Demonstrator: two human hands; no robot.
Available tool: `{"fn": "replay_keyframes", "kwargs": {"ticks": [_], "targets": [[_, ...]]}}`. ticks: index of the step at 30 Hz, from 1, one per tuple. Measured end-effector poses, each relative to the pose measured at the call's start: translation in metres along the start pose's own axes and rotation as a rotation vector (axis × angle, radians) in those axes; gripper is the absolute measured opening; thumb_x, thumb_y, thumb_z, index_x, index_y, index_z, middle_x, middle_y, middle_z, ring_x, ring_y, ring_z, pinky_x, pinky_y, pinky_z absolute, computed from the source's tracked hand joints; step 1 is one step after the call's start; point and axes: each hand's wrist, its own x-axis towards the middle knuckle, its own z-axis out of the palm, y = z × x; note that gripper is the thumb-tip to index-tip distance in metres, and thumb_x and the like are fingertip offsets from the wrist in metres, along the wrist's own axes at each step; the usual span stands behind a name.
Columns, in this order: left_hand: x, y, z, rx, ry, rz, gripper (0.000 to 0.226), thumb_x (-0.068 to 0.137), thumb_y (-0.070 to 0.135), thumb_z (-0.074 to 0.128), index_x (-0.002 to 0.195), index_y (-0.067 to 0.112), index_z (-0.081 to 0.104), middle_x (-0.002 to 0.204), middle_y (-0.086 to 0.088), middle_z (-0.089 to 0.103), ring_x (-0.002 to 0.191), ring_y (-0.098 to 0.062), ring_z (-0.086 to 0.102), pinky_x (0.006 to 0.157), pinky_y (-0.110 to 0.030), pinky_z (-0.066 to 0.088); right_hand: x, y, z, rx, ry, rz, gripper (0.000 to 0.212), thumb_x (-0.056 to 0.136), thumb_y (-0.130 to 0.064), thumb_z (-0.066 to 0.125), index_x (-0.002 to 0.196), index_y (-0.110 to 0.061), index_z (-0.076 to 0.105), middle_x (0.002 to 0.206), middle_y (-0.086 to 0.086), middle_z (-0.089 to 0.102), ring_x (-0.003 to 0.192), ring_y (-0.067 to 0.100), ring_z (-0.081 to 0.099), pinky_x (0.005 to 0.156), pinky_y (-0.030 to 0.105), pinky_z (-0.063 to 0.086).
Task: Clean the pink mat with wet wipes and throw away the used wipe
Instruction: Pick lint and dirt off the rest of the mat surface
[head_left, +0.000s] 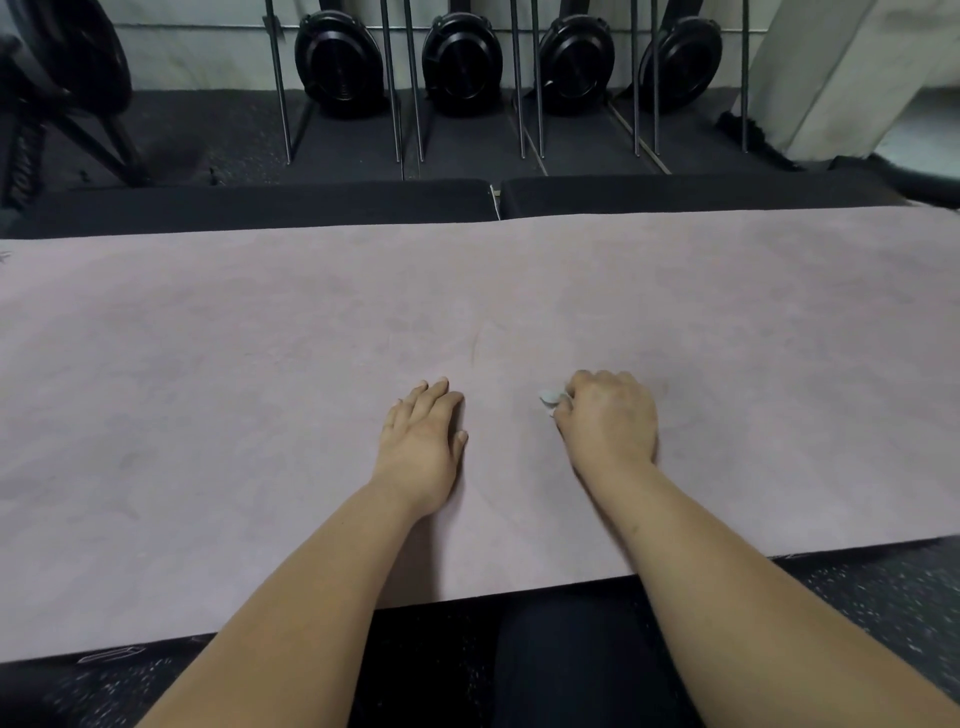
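The right hand (610, 421) lies knuckles-up on the pink mat (208, 389), its fingers curled closed around a small white wipe (550, 399). Only a crumpled end of the wipe shows, sticking out at the hand's 10 o'clock and touching the mat. At 9 o'clock from it, near but apart, the left hand (423, 441) rests flat on the mat with straight fingers and holds nothing. The mat spreads wide across the view under both hands. At 12 o'clock, just beyond its far edge, lie two black pads (260, 202), and further on black weight plates (337, 65) stand in a rack. At 6 o'clock a knee in black cloth (561, 649) is on the speckled floor (883, 587).
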Motion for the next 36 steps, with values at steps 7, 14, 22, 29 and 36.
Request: {"fn": "replay_keyframes", "kwargs": {"ticks": [7,14,22,29,36], "targets": [[0.001,0.001,-0.001,-0.004,-0.013,-0.005,0.052,0.109,0.035,0.045,0.159,0.025,0.035,0.174,0.003,0.017,0.162,-0.019,0.003,0.13,-0.041,0.001,-0.051,-0.069,0.0,0.299,-0.04,-0.086,0.013,0.086,-0.029,0.065,0.085,-0.017,0.07,0.078,0.005,0.067,0.074,0.03,0.059,0.069,0.04,0.047],[0.001,0.003,-0.004,0.022,-0.035,-0.02,0.052,0.109,0.034,0.045,0.159,0.025,0.034,0.174,0.003,0.016,0.162,-0.02,0.004,0.13,-0.042,0.002,-0.032,-0.028,-0.004,0.087,0.011,-0.143,0.009,0.077,-0.03,0.071,0.077,-0.021,0.07,0.07,0.003,0.063,0.071,0.028,0.057,0.066,0.037,0.038],[0.004,0.013,-0.014,0.133,-0.101,-0.026,0.052,0.109,0.033,0.043,0.159,0.024,0.031,0.174,0.002,0.014,0.161,-0.023,0.006,0.13,-0.042,0.007,-0.053,-0.053,-0.013,0.167,-0.025,-0.103,0.014,0.066,-0.018,0.08,0.066,-0.017,0.066,0.061,0.005,0.057,0.055,0.028,0.055,0.055,0.033,0.039],[-0.015,0.026,-0.02,0.187,-0.144,-0.007,0.06,0.108,0.029,0.04,0.164,0.022,0.021,0.175,0.0,0.012,0.162,-0.023,0.005,0.13,-0.04,0.008,-0.081,-0.053,-0.019,0.336,-0.009,-0.196,0.006,0.077,-0.024,0.072,0.081,-0.02,0.072,0.069,0.001,0.063,0.064,0.026,0.059,0.063,0.036,0.049],[-0.056,0.041,-0.008,0.244,-0.089,-0.018,0.053,0.111,0.035,0.035,0.161,0.022,0.028,0.174,0.002,0.015,0.162,-0.024,0.006,0.13,-0.043,0.009,-0.057,0.011,-0.02,0.095,0.002,-0.023,0.011,0.069,-0.014,0.076,0.066,-0.015,0.065,0.06,0.003,0.057,0.057,0.026,0.051,0.06,0.032,0.025]]}}
